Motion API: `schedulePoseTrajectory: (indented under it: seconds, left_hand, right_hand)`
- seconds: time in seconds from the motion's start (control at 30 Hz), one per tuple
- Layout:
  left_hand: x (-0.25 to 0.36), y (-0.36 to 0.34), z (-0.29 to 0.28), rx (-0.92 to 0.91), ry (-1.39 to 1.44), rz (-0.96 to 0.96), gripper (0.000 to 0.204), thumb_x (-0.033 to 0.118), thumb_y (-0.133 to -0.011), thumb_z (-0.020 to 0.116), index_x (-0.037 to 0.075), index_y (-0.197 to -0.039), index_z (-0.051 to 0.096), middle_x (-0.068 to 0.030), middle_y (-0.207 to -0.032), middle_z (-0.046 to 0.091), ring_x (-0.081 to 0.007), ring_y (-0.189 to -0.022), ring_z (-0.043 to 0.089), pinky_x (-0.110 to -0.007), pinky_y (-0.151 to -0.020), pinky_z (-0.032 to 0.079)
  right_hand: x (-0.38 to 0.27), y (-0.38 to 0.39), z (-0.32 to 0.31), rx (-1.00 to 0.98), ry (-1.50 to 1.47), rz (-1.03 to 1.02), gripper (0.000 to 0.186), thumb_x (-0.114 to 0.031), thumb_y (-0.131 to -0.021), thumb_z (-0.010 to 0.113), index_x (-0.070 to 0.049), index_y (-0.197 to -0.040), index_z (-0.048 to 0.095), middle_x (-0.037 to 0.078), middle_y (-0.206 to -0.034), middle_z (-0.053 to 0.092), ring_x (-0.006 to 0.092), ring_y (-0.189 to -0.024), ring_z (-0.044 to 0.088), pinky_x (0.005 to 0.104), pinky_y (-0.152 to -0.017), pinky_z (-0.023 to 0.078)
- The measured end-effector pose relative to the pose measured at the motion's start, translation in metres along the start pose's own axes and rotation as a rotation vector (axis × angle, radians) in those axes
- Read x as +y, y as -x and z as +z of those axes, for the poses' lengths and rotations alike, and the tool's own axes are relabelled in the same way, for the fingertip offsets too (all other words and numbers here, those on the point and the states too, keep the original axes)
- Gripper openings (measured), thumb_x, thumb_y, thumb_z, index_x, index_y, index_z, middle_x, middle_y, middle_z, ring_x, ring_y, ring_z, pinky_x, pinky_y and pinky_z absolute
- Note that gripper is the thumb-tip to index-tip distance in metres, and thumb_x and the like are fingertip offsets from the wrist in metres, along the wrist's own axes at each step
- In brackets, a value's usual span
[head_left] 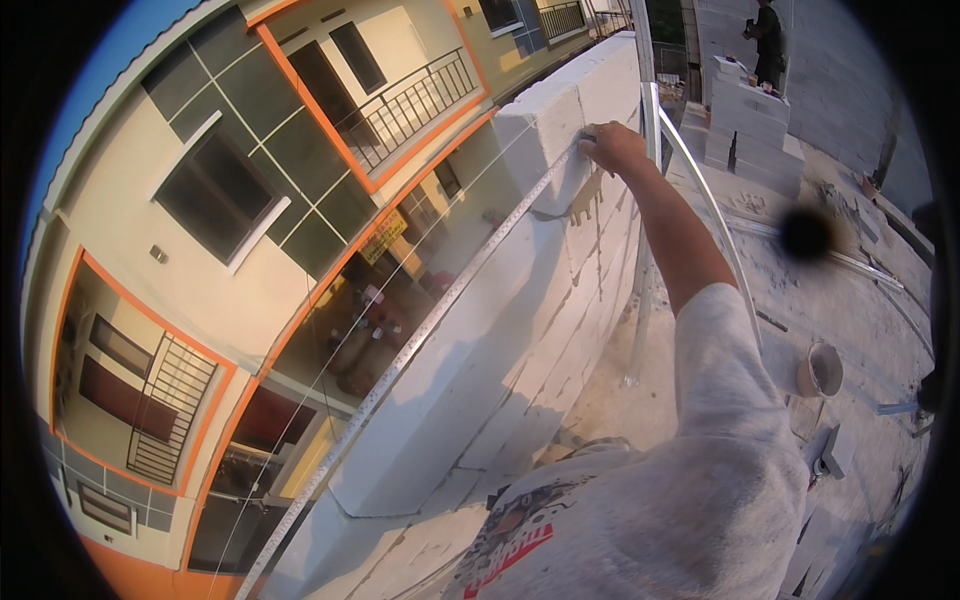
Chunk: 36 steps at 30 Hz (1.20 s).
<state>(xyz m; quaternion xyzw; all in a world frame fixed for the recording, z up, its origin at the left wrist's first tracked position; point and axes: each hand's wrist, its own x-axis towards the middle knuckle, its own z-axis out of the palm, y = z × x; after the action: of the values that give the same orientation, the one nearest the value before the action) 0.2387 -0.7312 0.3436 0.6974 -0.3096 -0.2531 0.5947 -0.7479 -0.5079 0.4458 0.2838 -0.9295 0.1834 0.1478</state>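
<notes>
My right hand [612,147] reaches out over a wall of white blocks [520,345]. Its fingers are closed at the far end of a long, thin silver strip [420,335] with dark spots along its length. A small dark part shows at the fingertips. From there the strip slants down along the wall's outer top edge to the lower left rim of the picture. Just below my hand, a tan-grey shape with a toothed lower edge [586,200] shows against the blocks; I cannot tell whether it is a tool or mortar. My left hand is out of sight.
A taut string [330,365] runs outside the wall, before a cream house with orange trim [260,330]. Metal poles [705,190] stand right of my arm. On the floor are a bucket [820,370] and metal lengths. A person [768,45] stands behind stacked blocks [735,120].
</notes>
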Motion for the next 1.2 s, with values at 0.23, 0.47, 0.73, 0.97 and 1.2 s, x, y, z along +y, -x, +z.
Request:
schedulePoseTrajectory:
  seconds: [0.23, 0.47, 0.73, 0.97, 1.2]
  left_hand:
    - [-0.013, -0.009, -0.028, 0.042, 0.004, 0.004, 0.047, 0.042, -0.097, 0.049, -0.001, -0.114, 0.057, -0.0083, -0.098, 0.059, -0.0222, -0.085, 0.058, -0.034, -0.077, 0.051]
    - [-0.021, -0.029, -0.059, 0.113, -0.020, 0.025, 0.048, 0.042, -0.097, 0.049, -0.002, -0.116, 0.057, -0.0083, -0.099, 0.058, -0.0219, -0.086, 0.058, -0.033, -0.078, 0.049]
    - [-0.022, -0.096, -0.138, 0.316, -0.143, 0.129, 0.050, 0.042, -0.097, 0.048, -0.003, -0.118, 0.057, -0.0082, -0.100, 0.057, -0.0215, -0.087, 0.057, -0.032, -0.079, 0.048]
    - [-0.033, -0.137, -0.154, 0.361, 0.024, 0.252, 0.054, 0.048, -0.098, 0.043, -0.003, -0.102, 0.061, -0.0052, -0.087, 0.051, -0.0207, -0.079, 0.049, -0.032, -0.072, 0.043]
    - [0.012, -0.022, -0.127, 0.253, -0.370, 0.364, 0.050, 0.044, -0.099, 0.043, -0.003, -0.096, 0.059, -0.0029, -0.078, 0.045, -0.0195, -0.072, 0.044, -0.035, -0.066, 0.042]
  right_hand:
    - [-0.003, 0.002, -0.006, -0.061, -0.064, -0.023, 0.035, -0.042, -0.087, 0.055, -0.018, -0.109, 0.069, 0.011, -0.090, 0.070, 0.0276, -0.089, 0.068, 0.0410, -0.081, 0.053]
    - [-0.001, 0.000, 0.001, 0.020, -0.017, -0.027, 0.036, -0.041, -0.087, 0.054, -0.018, -0.112, 0.068, 0.012, -0.099, 0.069, 0.0290, -0.096, 0.067, 0.0415, -0.085, 0.052]
    - [-0.005, 0.002, -0.007, -0.063, -0.063, 0.010, 0.037, -0.042, -0.086, 0.057, -0.017, -0.111, 0.068, 0.012, -0.100, 0.069, 0.0294, -0.097, 0.067, 0.0409, -0.085, 0.052]
    - [-0.006, 0.002, -0.008, -0.035, -0.048, -0.005, 0.038, -0.041, -0.085, 0.058, -0.018, -0.113, 0.068, 0.013, -0.101, 0.069, 0.0302, -0.098, 0.066, 0.0413, -0.087, 0.051]
    - [-0.005, 0.005, -0.007, -0.008, -0.066, -0.009, 0.037, -0.042, -0.085, 0.058, -0.015, -0.110, 0.069, 0.013, -0.098, 0.070, 0.0298, -0.092, 0.067, 0.0409, -0.083, 0.053]
